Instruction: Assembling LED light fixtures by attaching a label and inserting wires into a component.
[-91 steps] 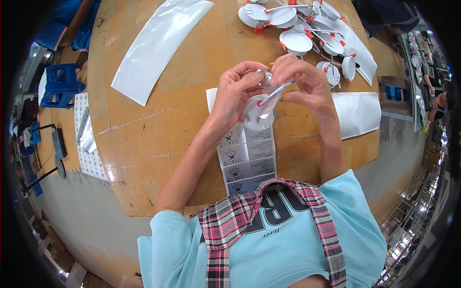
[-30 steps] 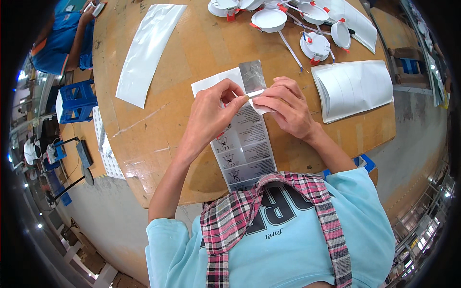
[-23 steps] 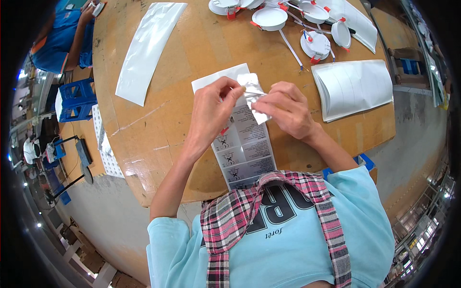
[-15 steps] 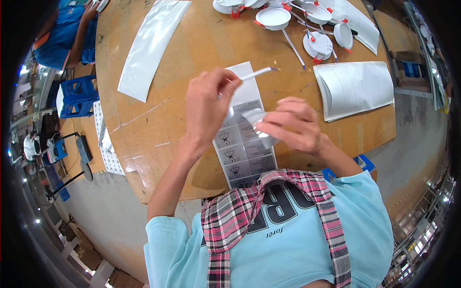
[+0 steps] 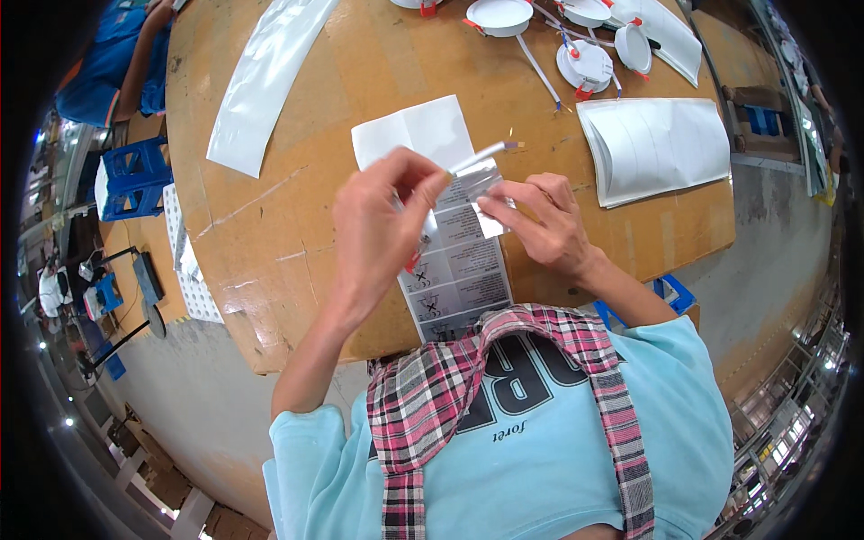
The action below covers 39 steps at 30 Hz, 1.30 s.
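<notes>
The left hand (image 5: 382, 225) pinches a cable (image 5: 480, 158); near it, the right hand (image 5: 547, 227) pinches foil (image 5: 491, 221); a sheet (image 5: 463, 281) lies beneath both.

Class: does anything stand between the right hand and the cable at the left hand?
Only the silver label, held by the right hand itself: its upper end lies near the cable. Nothing else visible stands between them.

A white cable (image 5: 479, 158) slants rightward beside a shiny silver strip (image 5: 491, 221).
</notes>
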{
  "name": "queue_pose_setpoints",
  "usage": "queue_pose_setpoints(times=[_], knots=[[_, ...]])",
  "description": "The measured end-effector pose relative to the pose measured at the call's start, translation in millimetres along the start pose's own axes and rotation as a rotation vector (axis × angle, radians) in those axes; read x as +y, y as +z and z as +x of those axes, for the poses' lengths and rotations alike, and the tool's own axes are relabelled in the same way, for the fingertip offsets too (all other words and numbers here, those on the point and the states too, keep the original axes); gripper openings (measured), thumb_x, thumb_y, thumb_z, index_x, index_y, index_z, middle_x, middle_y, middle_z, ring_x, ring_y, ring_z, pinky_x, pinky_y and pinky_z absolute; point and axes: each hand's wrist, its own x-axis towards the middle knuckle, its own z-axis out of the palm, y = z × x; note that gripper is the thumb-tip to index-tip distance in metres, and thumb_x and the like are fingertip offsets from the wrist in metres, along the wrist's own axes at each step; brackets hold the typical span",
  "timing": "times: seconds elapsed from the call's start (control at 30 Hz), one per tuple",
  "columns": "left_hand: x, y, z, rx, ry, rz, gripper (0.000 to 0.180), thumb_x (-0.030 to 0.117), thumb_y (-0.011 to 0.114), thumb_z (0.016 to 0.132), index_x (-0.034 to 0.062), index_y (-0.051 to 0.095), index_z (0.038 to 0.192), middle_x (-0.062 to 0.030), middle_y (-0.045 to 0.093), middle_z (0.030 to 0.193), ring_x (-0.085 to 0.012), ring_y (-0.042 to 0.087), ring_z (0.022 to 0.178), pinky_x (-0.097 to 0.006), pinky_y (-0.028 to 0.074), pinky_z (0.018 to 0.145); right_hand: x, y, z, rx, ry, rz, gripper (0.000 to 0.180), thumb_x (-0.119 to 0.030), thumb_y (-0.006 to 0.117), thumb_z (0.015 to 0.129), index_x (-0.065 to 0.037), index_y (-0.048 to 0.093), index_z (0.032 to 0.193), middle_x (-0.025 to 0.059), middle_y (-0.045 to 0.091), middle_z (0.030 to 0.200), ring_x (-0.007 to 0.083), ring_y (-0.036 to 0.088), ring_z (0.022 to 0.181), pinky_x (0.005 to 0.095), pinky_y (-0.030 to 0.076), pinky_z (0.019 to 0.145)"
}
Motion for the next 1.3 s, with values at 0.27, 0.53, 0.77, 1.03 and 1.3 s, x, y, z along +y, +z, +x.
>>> queue_pose_setpoints(times=[0.27, 0.53, 0.77, 1.03, 1.3], knots=[[2, 9, -25, -0.034, -0.068, -0.117, 0.008, 0.011, 0.067, 0.083, 0.0028, 0.064, 0.083, -0.0079, 0.063, 0.066, -0.0159, 0.058, 0.059, -0.029, 0.044, 0.055, -27, -7, -26, -0.129, -0.005, 0.121, 0.031, -0.011, 0.062, 0.073, -0.009, 0.067, 0.104, 0.0020, 0.058, 0.102, 0.0201, 0.051, 0.094, 0.0347, 0.041, 0.083], [-4, 23, -55, -0.160, -0.052, 0.099, 0.009, 0.008, 0.066, 0.083, -0.0003, 0.063, 0.083, -0.0053, 0.061, 0.066, -0.0105, 0.056, 0.061, -0.026, 0.044, 0.057, -46, -1, -51, -0.101, 0.096, 0.153, 0.031, -0.011, 0.065, 0.072, -0.009, 0.067, 0.102, 0.0015, 0.059, 0.096, 0.0202, 0.053, 0.092, 0.0345, 0.041, 0.081], [-6, 30, -66, -0.146, 0.113, 0.365, 0.009, 0.014, 0.069, 0.081, 0.0067, 0.065, 0.082, -0.0038, 0.061, 0.067, -0.0174, 0.057, 0.065, -0.032, 0.043, 0.067, -50, 1, -55, -0.078, 0.129, 0.139, 0.028, -0.010, 0.065, 0.074, -0.008, 0.067, 0.102, 0.0030, 0.059, 0.098, 0.0209, 0.053, 0.092, 0.0353, 0.040, 0.081], [-12, 34, -63, -0.171, 0.235, 0.527, 0.008, 0.015, 0.068, 0.079, 0.0087, 0.064, 0.080, -0.0033, 0.062, 0.071, -0.0209, 0.059, 0.072, -0.034, 0.041, 0.072, -49, 4, -53, -0.050, 0.135, 0.138, 0.026, -0.010, 0.066, 0.075, -0.008, 0.068, 0.101, 0.0034, 0.058, 0.097, 0.0212, 0.051, 0.093, 0.0364, 0.041, 0.083], [-11, 41, -60, -0.236, 0.292, 0.688, 0.007, 0.015, 0.066, 0.078, 0.0093, 0.062, 0.078, -0.0034, 0.062, 0.075, -0.0217, 0.060, 0.078, -0.035, 0.042, 0.075, -49, 4, -52, -0.040, 0.134, 0.156, 0.022, -0.010, 0.066, 0.076, -0.008, 0.068, 0.097, 0.0034, 0.058, 0.098, 0.0221, 0.050, 0.094, 0.0365, 0.041, 0.084]])
